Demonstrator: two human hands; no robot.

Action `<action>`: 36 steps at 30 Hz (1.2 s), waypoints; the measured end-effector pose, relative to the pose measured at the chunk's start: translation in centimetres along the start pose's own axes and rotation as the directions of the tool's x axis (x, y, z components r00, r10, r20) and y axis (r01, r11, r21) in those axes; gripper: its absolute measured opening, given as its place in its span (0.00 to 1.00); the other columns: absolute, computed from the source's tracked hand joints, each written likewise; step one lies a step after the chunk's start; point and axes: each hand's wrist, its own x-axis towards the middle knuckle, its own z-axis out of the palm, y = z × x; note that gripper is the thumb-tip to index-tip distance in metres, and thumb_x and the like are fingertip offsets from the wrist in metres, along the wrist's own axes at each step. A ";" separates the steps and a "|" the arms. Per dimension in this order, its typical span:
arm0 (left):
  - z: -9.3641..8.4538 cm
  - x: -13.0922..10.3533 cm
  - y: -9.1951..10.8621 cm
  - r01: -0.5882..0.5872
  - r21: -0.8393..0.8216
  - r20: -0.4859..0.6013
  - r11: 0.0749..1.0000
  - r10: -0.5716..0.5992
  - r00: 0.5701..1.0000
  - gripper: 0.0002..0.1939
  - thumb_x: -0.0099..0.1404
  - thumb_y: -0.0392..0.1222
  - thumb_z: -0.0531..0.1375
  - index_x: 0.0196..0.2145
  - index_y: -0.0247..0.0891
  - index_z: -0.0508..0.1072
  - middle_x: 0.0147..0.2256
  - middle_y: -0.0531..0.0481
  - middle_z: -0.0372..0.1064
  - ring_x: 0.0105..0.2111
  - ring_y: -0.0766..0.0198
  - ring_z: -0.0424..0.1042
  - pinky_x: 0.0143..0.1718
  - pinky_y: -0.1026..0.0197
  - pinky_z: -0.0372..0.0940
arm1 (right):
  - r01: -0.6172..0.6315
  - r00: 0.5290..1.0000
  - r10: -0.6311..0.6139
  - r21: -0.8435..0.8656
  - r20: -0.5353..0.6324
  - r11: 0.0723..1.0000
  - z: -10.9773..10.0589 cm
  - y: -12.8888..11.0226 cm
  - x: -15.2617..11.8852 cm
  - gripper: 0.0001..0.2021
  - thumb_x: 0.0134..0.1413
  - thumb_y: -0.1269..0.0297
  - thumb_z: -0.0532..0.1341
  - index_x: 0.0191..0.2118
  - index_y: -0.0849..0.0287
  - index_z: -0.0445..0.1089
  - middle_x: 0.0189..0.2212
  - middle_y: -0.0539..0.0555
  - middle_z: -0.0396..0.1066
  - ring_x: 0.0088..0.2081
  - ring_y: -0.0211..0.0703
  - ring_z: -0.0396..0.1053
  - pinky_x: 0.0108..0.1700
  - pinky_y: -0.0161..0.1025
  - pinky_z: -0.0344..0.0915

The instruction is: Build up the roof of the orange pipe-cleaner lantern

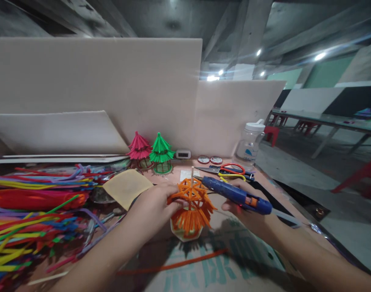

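Observation:
My left hand (161, 202) grips the upper left side of an orange pipe-cleaner pavilion (193, 217), its fingertips on the rim of the open roof frame. A thin wooden stick (192, 175) rises from the pavilion's middle, and its pale base (182, 233) shows below. My right hand (238, 202) is closed around a blue hot glue gun (234, 190). The gun's nozzle points left, close to the stick; whether it touches is unclear. A clear glue stick (287, 218) protrudes from the gun's rear. An orange pipe cleaner (173, 265) lies in front of the pavilion.
Heaps of colourful pipe cleaners (36, 227) cover the left side. Behind stand a pink pavilion (139, 148) and a green pavilion (161, 152). Scissors (232, 169), a small digital display (183, 154) and a plastic bottle (251, 142) are at the back. A tan square sheet (127, 186) lies left of centre.

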 end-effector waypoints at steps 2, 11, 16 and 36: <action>0.0 0.0 0.0 0.005 -0.004 0.006 1.000 -0.005 1.000 0.09 0.62 0.38 0.57 0.32 0.41 0.78 0.30 0.52 0.76 0.34 0.59 0.71 0.35 0.62 0.59 | -0.002 1.000 0.002 0.003 0.014 1.000 0.0 0.0 0.1 0.19 0.51 0.44 0.66 0.37 0.55 0.71 0.27 0.51 0.73 0.27 0.44 0.71 0.32 0.38 0.69; -0.2 0.4 -0.8 0.057 -0.069 0.032 0.996 -0.055 0.998 0.11 0.61 0.38 0.56 0.33 0.40 0.79 0.32 0.51 0.76 0.32 0.61 0.70 0.33 0.63 0.59 | -0.103 0.991 0.092 0.121 0.096 0.987 -0.3 -0.8 0.0 0.16 0.58 0.46 0.61 0.39 0.55 0.70 0.30 0.54 0.74 0.35 0.48 0.74 0.37 0.41 0.72; -0.6 0.7 -1.7 0.054 -0.055 0.024 0.997 -0.053 0.998 0.10 0.61 0.40 0.56 0.31 0.39 0.78 0.30 0.51 0.76 0.31 0.60 0.70 0.31 0.63 0.59 | -0.031 0.988 0.010 0.136 0.153 0.990 -1.0 -1.1 0.2 0.18 0.57 0.44 0.60 0.36 0.55 0.71 0.30 0.55 0.74 0.37 0.49 0.73 0.41 0.43 0.71; -1.7 0.9 -2.5 -0.062 0.001 -0.062 0.998 0.062 0.996 0.08 0.61 0.40 0.59 0.31 0.41 0.80 0.32 0.51 0.77 0.35 0.59 0.73 0.41 0.62 0.65 | -0.108 0.978 0.084 0.118 0.191 0.987 -0.3 0.0 0.0 0.27 0.47 0.36 0.64 0.43 0.55 0.70 0.25 0.50 0.71 0.25 0.42 0.70 0.29 0.37 0.68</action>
